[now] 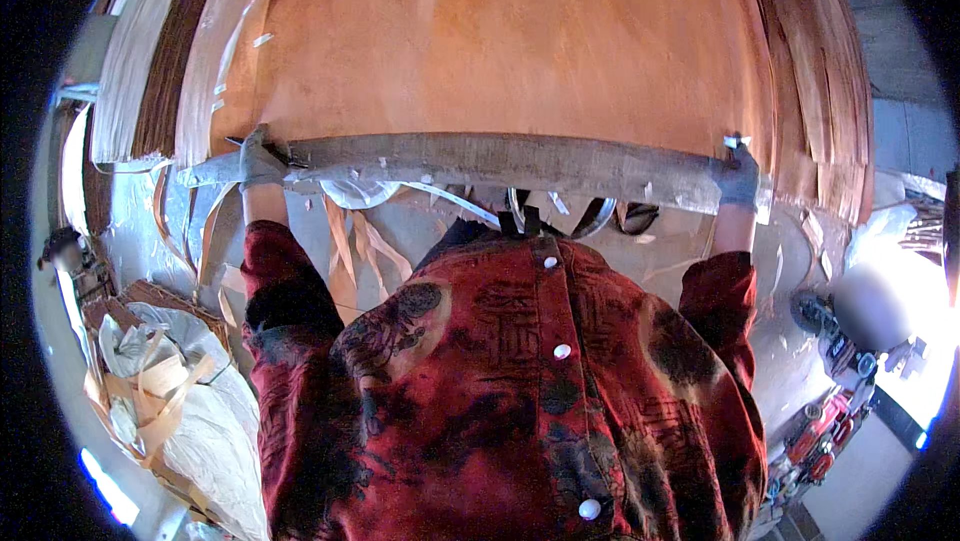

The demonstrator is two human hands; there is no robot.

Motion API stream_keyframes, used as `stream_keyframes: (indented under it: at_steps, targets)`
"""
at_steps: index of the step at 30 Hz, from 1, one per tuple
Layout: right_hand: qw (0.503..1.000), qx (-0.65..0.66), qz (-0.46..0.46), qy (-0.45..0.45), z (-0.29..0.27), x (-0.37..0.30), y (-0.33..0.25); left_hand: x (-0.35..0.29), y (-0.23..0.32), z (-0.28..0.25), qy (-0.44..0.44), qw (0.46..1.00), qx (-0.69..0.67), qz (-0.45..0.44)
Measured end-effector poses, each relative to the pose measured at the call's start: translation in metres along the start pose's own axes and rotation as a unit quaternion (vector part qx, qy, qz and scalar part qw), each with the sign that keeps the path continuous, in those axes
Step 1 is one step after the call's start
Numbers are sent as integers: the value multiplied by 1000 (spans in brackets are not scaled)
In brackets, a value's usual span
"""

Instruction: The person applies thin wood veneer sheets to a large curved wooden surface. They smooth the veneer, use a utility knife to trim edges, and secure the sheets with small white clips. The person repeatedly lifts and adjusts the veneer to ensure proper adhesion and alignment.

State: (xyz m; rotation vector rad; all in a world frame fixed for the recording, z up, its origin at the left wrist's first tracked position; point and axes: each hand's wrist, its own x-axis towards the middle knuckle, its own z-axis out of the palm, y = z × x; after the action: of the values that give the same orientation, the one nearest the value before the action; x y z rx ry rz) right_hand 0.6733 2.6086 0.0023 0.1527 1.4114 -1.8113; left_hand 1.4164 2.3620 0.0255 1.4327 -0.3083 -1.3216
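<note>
A wide orange-brown wood veneer sheet [510, 41] lies before me, its near edge running along a grey worn bench edge [500, 163]. My left hand [262, 163], in a grey glove, is closed at the sheet's near left corner. A dark, pointed thing sticks out beside those fingers; its kind is hard to make out. At the near right corner, my right hand [738, 179], also gloved in grey, has its fingers closed at the edge. A small white piece [735, 142] shows at its fingertips. The undersides of both grips are hidden.
More veneer strips [160, 71] in pale and dark brown lie left, with others [825, 91] at right. Loose strips [360, 241] hang below the bench. A large whitish sack [195, 411] with veneer scraps stands lower left. Red and dark machinery [825, 436] is at lower right.
</note>
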Motion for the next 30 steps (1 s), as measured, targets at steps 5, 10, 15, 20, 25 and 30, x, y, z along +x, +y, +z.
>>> stream_keyframes:
  at_steps: [5,10,15,20,25,30]
  targets:
    - [999,-4,-32,3,0,2,-5,18,2,8,44,998,-9,-42]
    - [997,31,-54,-39,-16,0,-14,13,-21,23,26,998,23,-45]
    - [945,-239,-175,-141,-1,0,11,65,-2,-60,-41,992,16,114]
    - [969,-166,-172,-69,-59,9,3,-19,-29,44,109,988,-62,89]
    - [983,-79,-157,-60,-45,46,24,-25,-7,4,153,976,-156,22]
    - [923,-262,-275,-65,-67,46,1,-59,13,44,199,967,-154,26]
